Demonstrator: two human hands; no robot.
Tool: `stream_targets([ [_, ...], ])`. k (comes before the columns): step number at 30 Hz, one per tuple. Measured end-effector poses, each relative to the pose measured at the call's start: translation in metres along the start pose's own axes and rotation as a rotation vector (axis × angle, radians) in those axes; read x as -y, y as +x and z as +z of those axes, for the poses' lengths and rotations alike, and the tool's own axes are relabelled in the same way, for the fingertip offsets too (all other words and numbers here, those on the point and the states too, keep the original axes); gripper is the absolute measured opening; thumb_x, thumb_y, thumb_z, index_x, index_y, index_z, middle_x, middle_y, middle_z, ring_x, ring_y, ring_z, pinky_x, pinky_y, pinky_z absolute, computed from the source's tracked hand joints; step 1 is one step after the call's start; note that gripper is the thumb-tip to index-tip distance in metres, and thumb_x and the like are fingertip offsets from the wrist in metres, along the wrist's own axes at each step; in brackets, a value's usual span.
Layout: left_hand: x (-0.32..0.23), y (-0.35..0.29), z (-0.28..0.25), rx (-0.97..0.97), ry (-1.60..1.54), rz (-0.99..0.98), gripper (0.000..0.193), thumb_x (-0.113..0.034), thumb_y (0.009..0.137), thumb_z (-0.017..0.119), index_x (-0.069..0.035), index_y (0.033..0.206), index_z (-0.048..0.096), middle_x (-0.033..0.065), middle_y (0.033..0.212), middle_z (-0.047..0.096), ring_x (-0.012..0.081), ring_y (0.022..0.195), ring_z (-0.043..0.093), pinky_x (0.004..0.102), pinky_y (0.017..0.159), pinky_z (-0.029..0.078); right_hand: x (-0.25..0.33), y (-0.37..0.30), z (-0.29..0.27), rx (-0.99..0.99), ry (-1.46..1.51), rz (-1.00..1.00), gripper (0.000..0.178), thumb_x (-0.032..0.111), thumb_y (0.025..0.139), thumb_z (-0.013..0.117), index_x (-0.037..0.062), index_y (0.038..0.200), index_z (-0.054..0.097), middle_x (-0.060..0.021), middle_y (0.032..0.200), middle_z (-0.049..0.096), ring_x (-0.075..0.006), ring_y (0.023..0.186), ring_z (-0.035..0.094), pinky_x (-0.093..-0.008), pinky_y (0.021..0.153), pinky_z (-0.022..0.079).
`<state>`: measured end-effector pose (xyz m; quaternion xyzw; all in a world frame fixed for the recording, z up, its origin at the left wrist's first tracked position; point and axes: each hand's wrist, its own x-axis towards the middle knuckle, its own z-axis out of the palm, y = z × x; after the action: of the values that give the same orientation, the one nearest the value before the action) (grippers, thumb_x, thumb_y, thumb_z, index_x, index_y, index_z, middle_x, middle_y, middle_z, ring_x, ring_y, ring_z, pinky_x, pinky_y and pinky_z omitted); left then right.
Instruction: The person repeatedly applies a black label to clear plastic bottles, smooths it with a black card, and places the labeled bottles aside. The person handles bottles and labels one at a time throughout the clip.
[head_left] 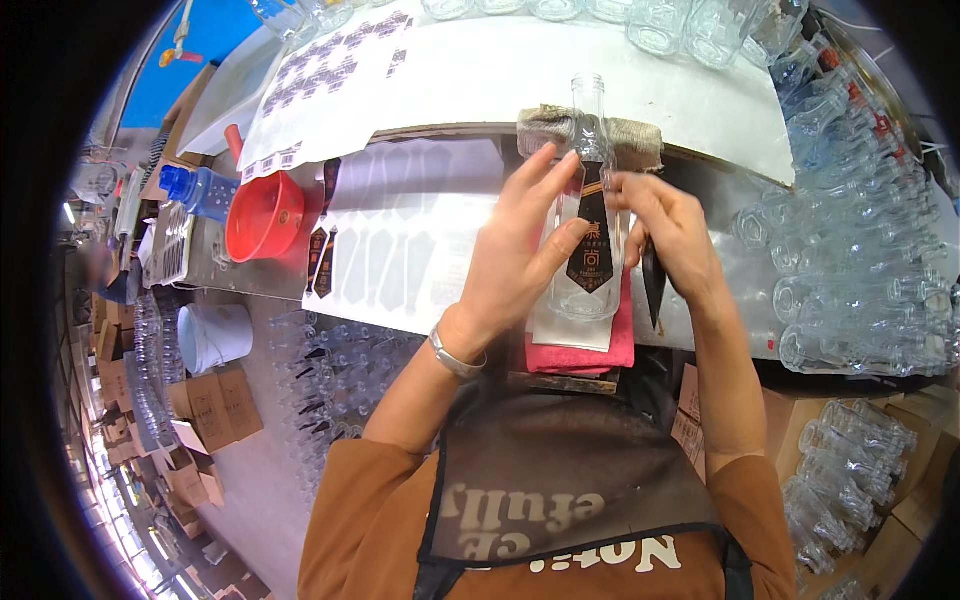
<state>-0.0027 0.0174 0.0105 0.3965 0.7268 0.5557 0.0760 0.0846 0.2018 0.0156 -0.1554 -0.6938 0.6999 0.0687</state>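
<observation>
A clear glass bottle [592,105] lies in front of me, its neck pointing away. On its upper side is a black tie-shaped label [594,240] with orange markings. My left hand [520,240] rests along the bottle's left side, fingers spread and thumb against the label's edge. Beside the label's upper right edge, my right hand [668,225] has its fingers curled in. From it hangs a dark, flat, narrow piece [654,285], whose kind I cannot make out. The bottle lies over a pink cloth [570,358] with a white layer on top, its neck across a rolled beige cloth [636,143].
Left of the bottle lies a label sheet [400,290], mostly peeled, with black labels at its left edge. A red plastic dipper [265,218] and a blue-capped bottle [203,190] stand farther left. Clear bottles [850,260] crowd the right; more stand at the far edge.
</observation>
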Motion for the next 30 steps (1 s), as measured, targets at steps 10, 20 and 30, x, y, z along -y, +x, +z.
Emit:
stream_targets([
  [10, -0.005, 0.0, 0.003, 0.028, 0.124, 0.069, 0.054, -0.016, 0.092, 0.07, -0.007, 0.143, 0.053, 0.0228, 0.152, 0.041, 0.0384, 0.136, 0.048, 0.0418, 0.108, 0.044, -0.007, -0.033, 0.01, -0.009, 0.0, 0.129, 0.05, 0.02, 0.092, 0.072, -0.0099, 0.13, 0.058, -0.0157, 0.109, 0.072, -0.0128, 0.085, 0.068, -0.0257, 0.066, 0.053],
  [20, -0.005, 0.0, 0.003, 0.027, 0.161, 0.066, 0.055, -0.017, 0.091, 0.071, -0.008, 0.143, 0.054, 0.0229, 0.152, 0.042, 0.0389, 0.134, 0.05, 0.0423, 0.107, 0.045, -0.007, -0.034, 0.009, 0.001, 0.011, 0.133, 0.051, 0.021, 0.092, 0.071, -0.0096, 0.13, 0.058, -0.0154, 0.109, 0.072, -0.0139, 0.089, 0.069, -0.0263, 0.068, 0.054],
  [30, -0.004, 0.001, 0.002, 0.028, 0.139, 0.069, 0.055, -0.016, 0.091, 0.071, -0.008, 0.143, 0.054, 0.0227, 0.152, 0.042, 0.0387, 0.134, 0.049, 0.0422, 0.107, 0.045, -0.002, -0.031, 0.005, -0.05, -0.179, 0.023, 0.044, 0.016, 0.093, 0.07, -0.0043, 0.131, 0.06, -0.0124, 0.107, 0.072, -0.009, 0.074, 0.064, -0.0253, 0.061, 0.05],
])
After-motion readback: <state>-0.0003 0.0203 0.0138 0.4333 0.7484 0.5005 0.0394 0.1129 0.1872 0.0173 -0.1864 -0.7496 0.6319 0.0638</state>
